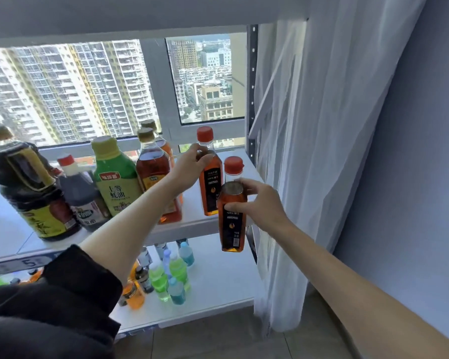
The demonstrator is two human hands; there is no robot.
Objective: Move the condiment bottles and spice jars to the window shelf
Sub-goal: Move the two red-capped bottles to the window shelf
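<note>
The left arm wears a black sleeve [70, 278] of soft, slightly fuzzy fabric, pushed up so that it ends in a thick bunched cuff short of the elbow, leaving the forearm bare down to the left hand [192, 164]. More of the same dark garment fills the lower left corner of the view in loose folds. The right arm is bare along its whole visible length, and the right hand [261, 203] shows no ring, watch or glove.

Both amber bottles, the one on the shelf [210, 187] and the one being held [231, 218], say "100%" on black labels. The shelf edge [16, 264] shows "21" and "5". Chinese on the other labels is too blurry.
</note>
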